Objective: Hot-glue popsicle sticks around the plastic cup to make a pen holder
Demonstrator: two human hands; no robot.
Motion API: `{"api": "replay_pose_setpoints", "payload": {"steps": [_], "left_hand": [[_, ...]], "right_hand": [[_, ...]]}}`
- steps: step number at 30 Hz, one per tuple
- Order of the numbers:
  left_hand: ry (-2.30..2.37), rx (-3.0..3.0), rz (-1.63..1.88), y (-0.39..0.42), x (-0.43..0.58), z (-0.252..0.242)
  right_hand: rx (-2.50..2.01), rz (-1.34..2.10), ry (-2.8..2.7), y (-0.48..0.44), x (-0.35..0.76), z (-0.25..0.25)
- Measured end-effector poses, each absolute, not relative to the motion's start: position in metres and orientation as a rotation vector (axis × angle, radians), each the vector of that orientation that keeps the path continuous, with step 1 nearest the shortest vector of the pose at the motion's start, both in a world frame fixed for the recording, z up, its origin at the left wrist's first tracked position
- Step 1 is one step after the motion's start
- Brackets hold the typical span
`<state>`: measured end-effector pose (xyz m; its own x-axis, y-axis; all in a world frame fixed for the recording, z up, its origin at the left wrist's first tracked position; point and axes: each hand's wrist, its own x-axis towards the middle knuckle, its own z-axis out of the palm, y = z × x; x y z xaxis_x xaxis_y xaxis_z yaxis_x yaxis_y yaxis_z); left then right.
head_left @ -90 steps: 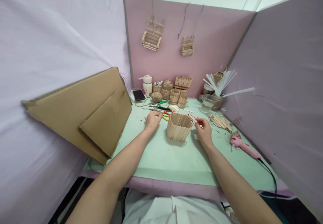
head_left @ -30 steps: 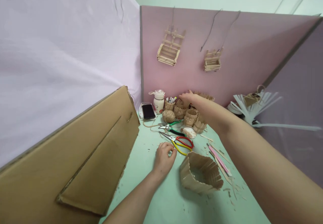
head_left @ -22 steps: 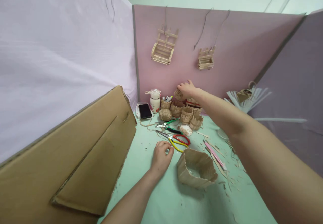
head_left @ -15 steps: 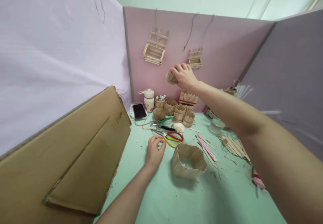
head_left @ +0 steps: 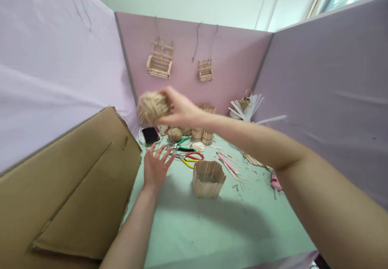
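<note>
My right hand (head_left: 178,109) grips a large ball of twine (head_left: 153,107), pale straw-coloured and blurred by motion, raised above the back left of the table. Lower down, my left hand (head_left: 156,166) is open, fingers spread, beneath the ball and holding nothing. To its right a box made of wooden sticks (head_left: 209,184) stands upright with its top uncovered. Scissors with red and yellow handles (head_left: 192,158) lie between that hand and the box. Just behind them are green-handled pliers (head_left: 183,148). A second, smaller twine ball (head_left: 175,134) rests farther back.
Large cardboard (head_left: 81,188) leans along the left side. A phone (head_left: 150,135) lies at the back left. Right of the box are a pink cutter (head_left: 227,163), wood scraps and a pink tool (head_left: 275,180). Small stick racks (head_left: 160,63) hang on the pink back panel (head_left: 236,51).
My right hand has brought the twine ball closer and to the left. The fingers of my left hand have spread from a curled pose. The view has shifted to the right.
</note>
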<state>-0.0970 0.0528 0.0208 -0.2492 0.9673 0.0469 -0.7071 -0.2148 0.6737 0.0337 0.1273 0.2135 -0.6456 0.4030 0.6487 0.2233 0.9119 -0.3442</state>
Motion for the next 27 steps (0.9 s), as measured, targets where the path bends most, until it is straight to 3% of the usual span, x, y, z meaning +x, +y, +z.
{"api": "replay_pose_setpoints", "payload": {"steps": [5, 9, 15, 20, 27], "left_hand": [[0.313, 0.417, 1.649, 0.049, -0.12, 0.021], [0.321, 0.343, 1.644, 0.06, -0.128, 0.002], [0.366, 0.266, 1.645, 0.063, -0.118, 0.009], [0.4, 0.138, 1.704, 0.059, -0.112, 0.023], [0.413, 0.116, 1.708, 0.056, -0.108, 0.024]], "right_hand": [[-0.513, 0.308, -2.543, 0.105, 0.023, 0.131], [-0.57, 0.262, -2.648, 0.112, 0.024, 0.098], [-0.563, 0.469, -2.603, 0.141, 0.065, 0.105], [-0.917, 0.616, -2.491, 0.148, 0.137, 0.122], [-0.957, 1.009, -2.488, 0.093, 0.195, 0.089]]}}
